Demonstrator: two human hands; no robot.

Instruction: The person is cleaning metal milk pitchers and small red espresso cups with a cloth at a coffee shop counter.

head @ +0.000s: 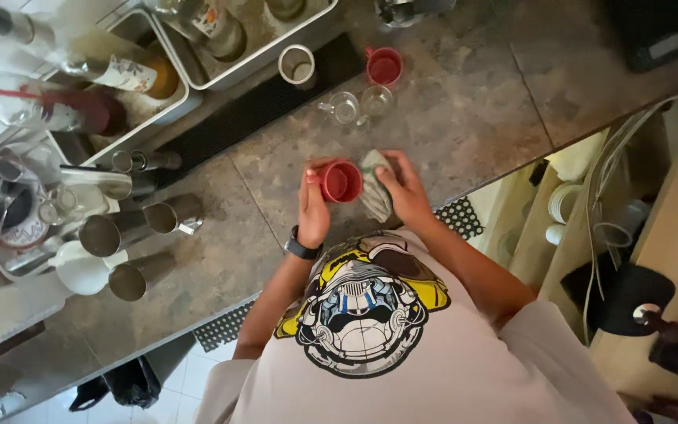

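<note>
My left hand (pixel 313 210), with a black watch on the wrist, grips a small red cup (pixel 342 181) by its side and handle above the stone counter (pixel 464 102). My right hand (pixel 406 191) holds a crumpled grey-green cloth (pixel 374 192) pressed against the cup's right side. The cup's mouth faces up and looks empty inside.
Further back stand a second red cup (pixel 384 66), two small clear glass cups (pixel 346 107), a white-rimmed mug (pixel 297 65) on a black bar mat (pixel 253 106), and metal trays with bottles (pixel 221 31). Several steel jugs (pixel 103 234) and a white pitcher (pixel 82 271) crowd the left.
</note>
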